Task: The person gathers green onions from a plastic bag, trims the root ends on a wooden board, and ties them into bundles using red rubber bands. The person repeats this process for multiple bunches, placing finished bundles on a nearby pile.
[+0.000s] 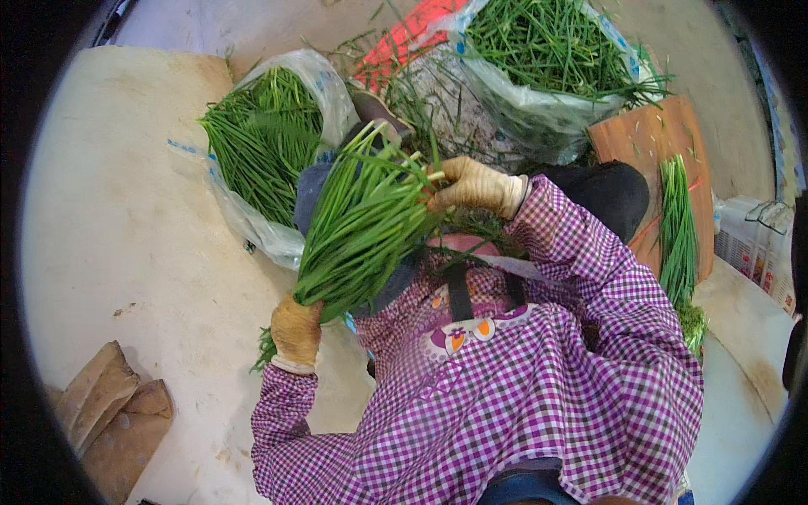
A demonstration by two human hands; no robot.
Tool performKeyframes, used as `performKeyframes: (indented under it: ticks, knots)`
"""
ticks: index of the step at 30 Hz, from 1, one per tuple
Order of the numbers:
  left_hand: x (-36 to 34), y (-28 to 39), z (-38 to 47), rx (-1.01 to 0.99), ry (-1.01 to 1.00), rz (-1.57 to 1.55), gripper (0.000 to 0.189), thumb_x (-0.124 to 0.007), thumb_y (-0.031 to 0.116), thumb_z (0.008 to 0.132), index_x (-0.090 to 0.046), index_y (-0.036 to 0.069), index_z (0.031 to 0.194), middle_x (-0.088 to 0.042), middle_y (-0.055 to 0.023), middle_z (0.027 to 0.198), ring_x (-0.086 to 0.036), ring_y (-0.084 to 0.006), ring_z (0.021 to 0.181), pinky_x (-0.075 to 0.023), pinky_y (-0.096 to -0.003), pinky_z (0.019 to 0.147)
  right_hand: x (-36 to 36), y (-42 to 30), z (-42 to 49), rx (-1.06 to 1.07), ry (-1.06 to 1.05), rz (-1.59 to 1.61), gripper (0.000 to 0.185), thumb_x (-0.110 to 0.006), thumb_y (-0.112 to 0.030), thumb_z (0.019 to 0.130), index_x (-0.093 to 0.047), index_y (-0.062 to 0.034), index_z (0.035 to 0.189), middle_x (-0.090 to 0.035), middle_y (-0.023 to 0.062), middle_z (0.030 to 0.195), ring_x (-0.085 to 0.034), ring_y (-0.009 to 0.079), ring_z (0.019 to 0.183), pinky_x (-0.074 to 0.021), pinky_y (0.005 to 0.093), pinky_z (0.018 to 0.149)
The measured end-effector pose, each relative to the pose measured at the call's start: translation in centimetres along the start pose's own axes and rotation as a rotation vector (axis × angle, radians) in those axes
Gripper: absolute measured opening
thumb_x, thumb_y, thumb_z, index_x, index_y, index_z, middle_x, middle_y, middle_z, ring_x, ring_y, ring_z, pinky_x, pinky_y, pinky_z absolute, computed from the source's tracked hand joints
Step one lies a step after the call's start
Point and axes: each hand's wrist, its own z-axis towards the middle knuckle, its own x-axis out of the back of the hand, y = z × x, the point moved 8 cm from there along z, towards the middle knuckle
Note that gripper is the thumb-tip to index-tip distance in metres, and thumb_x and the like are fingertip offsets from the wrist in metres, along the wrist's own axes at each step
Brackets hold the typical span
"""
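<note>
A thick bunch of green chives (pixel 369 227) is held slantwise above my lap, its pale stem ends up and to the right. My left hand (pixel 297 331), in a stained work glove, is closed around the leafy end, and leaf tips stick out below the fist. At the stem end, my right hand (pixel 476 186), gloved the same way, pinches stems between thumb and fingers. Just past the bunch, a clear plastic bag (pixel 338 95) lies spread around a pile of chives (pixel 265 142).
Loose green trimmings fill another plastic bag (pixel 543 117) ahead, beside a red sheet (pixel 410 38). On my right, a wooden board (pixel 637 136) carries a neat chive bundle (pixel 677 227). Brown cardboard (pixel 126 423) lies at lower left on the pale floor covering (pixel 139 208). A printed package (pixel 751 240) stands far right.
</note>
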Motion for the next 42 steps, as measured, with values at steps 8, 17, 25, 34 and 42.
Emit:
performKeyframes:
  ticks: [8,17,25,34,42]
  knots:
    - [-0.8,1.3,-0.2,-0.048,-0.233,0.171,0.035,-0.067,0.011,0.081,-0.067,0.027,0.112,-0.058,-0.0136,0.087,-0.063,-0.0349,0.075,-0.0516,-0.0453,0.06,1.7,3.4,-0.9,0.108,0.372,0.412,0.033,-0.071,-0.01,0.08,-0.068,0.0017,0.111,-0.071,0.0054,0.097,-0.065,0.0155,0.089,-0.0502,0.0292,0.084]
    - [-0.8,3.5,-0.5,-0.17,-0.11,0.098,0.048,-0.062,0.013,0.088,-0.058,0.038,0.129,-0.054,-0.0121,0.076,-0.061,-0.032,0.062,-0.0503,-0.0436,0.053,11.8,6.1,-4.6,0.004,0.909,0.284,0.02,-0.073,-0.017,0.087,-0.07,-0.0007,0.097,-0.071,0.0046,0.089,-0.063,0.0119,0.08,-0.0475,0.0272,0.071]
    - [-1.2,3.8,-0.7,-0.202,-0.084,0.174,0.065,-0.064,0.008,0.085,-0.05,0.043,0.138,-0.052,-0.0116,0.073,-0.06,-0.0308,0.06,-0.0501,-0.0412,0.051,5.6,0.0,-1.3,0.203,0.429,-1.056,0.06,-0.065,-0.053,0.085,-0.065,-0.0074,0.125,-0.052,0.0246,0.138,-0.05,0.0353,0.129,-0.0395,0.0358,0.107]
    - [-1.1,3.7,-0.8,-0.163,-0.077,0.111,0.074,-0.065,0.003,0.079,-0.049,0.044,0.139,-0.053,-0.0139,0.078,-0.06,-0.0326,0.063,-0.0495,-0.0427,0.054,1.1,-1.5,1.9,0.301,0.58,-0.984,0.03,-0.069,-0.025,0.076,-0.072,-0.0052,0.098,-0.063,0.0179,0.12,-0.056,0.032,0.118,-0.0457,0.0422,0.098]
    - [-1.5,3.6,-1.0,-0.152,-0.091,0.09,0.076,-0.066,0.005,0.08,-0.046,0.044,0.141,-0.052,-0.0135,0.079,-0.059,-0.033,0.064,-0.0488,-0.0433,0.054,9.0,1.5,1.2,0.014,0.849,-1.139,0.022,-0.062,-0.013,0.081,-0.07,-0.0049,0.1,-0.07,0.0212,0.093,-0.069,0.0342,0.086,-0.0552,0.0448,0.078]
